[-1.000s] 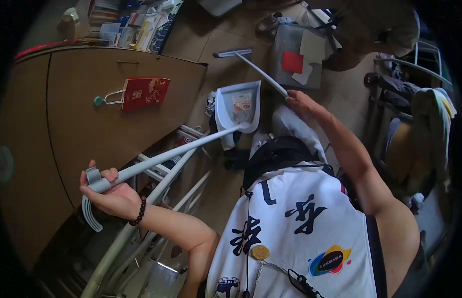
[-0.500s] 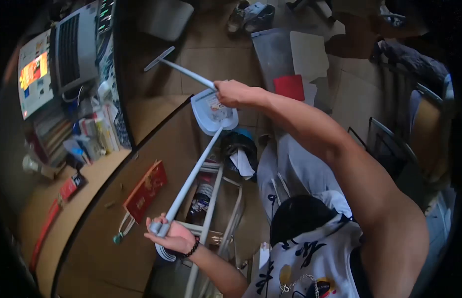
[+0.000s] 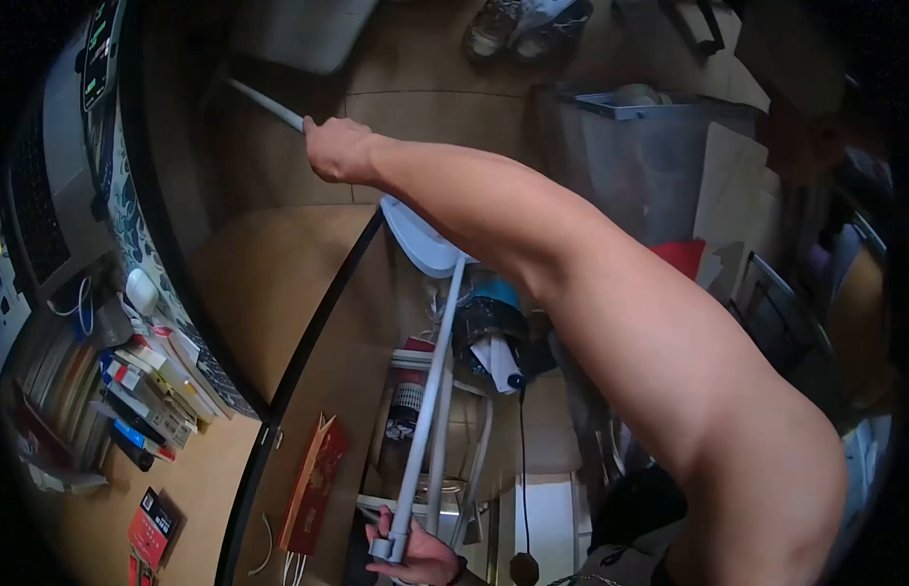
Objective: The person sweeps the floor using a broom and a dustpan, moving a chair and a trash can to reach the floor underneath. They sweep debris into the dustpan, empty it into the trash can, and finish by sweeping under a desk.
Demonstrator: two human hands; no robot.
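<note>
Pale grey plastic dustpan lies on the floor, its long handle running down to the left hand, fingers clamped; right hand grips the slim broom stick just beyond

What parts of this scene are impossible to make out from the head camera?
- Broom head: the broom handle runs into dark shadow at upper left.
- Dustpan: partly covered by the right arm.
- Left hand: cut off by the bottom edge.
- Book titles on the desk: too small to read.
</note>
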